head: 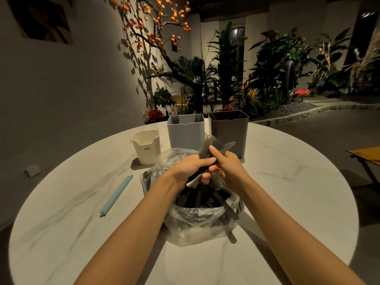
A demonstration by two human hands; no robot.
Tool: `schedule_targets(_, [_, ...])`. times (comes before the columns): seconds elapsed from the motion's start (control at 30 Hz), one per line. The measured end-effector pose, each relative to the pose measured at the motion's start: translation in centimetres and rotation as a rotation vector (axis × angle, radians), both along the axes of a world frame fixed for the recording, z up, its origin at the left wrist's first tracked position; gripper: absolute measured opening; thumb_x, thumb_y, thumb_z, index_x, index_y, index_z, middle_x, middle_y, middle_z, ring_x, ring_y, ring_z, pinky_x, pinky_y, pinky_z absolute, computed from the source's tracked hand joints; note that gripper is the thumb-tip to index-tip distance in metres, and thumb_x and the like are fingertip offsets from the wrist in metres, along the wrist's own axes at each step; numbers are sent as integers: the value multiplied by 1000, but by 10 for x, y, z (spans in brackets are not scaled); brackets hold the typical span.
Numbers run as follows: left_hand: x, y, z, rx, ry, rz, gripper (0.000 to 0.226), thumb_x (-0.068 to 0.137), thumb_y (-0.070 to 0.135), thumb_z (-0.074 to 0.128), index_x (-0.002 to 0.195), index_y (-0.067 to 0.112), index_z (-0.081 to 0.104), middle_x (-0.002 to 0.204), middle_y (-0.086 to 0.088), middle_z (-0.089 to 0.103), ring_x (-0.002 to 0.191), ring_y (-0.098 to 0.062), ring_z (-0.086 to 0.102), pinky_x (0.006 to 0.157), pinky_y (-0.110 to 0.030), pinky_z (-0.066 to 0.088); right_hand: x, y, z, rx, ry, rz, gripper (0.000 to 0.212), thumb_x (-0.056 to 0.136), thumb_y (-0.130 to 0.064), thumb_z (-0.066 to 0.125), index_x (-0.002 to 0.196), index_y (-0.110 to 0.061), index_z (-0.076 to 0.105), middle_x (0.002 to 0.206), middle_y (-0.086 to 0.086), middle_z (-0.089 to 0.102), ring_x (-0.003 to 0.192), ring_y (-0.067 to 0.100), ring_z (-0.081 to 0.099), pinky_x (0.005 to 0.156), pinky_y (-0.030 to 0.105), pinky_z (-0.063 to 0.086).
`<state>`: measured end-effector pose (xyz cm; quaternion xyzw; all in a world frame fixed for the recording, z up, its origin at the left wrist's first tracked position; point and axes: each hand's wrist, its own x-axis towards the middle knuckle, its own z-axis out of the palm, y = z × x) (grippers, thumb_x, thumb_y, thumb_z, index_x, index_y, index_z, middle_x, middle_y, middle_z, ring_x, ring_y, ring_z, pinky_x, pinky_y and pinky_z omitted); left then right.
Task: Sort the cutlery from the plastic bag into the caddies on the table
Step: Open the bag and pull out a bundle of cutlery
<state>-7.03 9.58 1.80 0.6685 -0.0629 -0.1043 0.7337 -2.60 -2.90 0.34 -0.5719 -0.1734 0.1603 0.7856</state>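
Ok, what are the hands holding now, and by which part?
Both hands grip one bundle of cutlery around its middle, above the bag. Blade-like ends stick up past the fingers; handles hang below.

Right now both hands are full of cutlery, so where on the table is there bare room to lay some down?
Bare tabletop lies right of the bag and dark caddy, out to the rim. Another patch lies left of the blue clip, and a third at the near edge, under the forearms. It is crowded around the bag, white cup and blue caddy.
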Motion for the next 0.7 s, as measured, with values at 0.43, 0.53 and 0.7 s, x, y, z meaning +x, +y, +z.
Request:
schedule_targets(0.43, [0,-7,2,82,34,155,35,104,31,38,95,4,59,69,-6,65,49,-11,56,44,-19,46,8,-3,-2,31,148,57,26,96,-21,56,76,-5,58,45,0,52,34,7,45,38,14,38])
schedule_targets(0.53, [0,-6,0,181,-4,248,32,101,31,46,97,3,62,67,-5,68,55,-13,62,49,-20,51,8,-3,-3,20,105,15,26,97,-20,54,77,-5,58,45,-1,52,37,9,48,38,16,39])
schedule_targets(0.7, [-4,-14,2,267,-63,299,41,101,41,41,87,7,59,60,0,61,45,-10,50,43,-17,41,3,-1,-3,-25,22,-19,28,97,-25,55,78,-5,60,52,1,56,40,9,51,39,17,42])
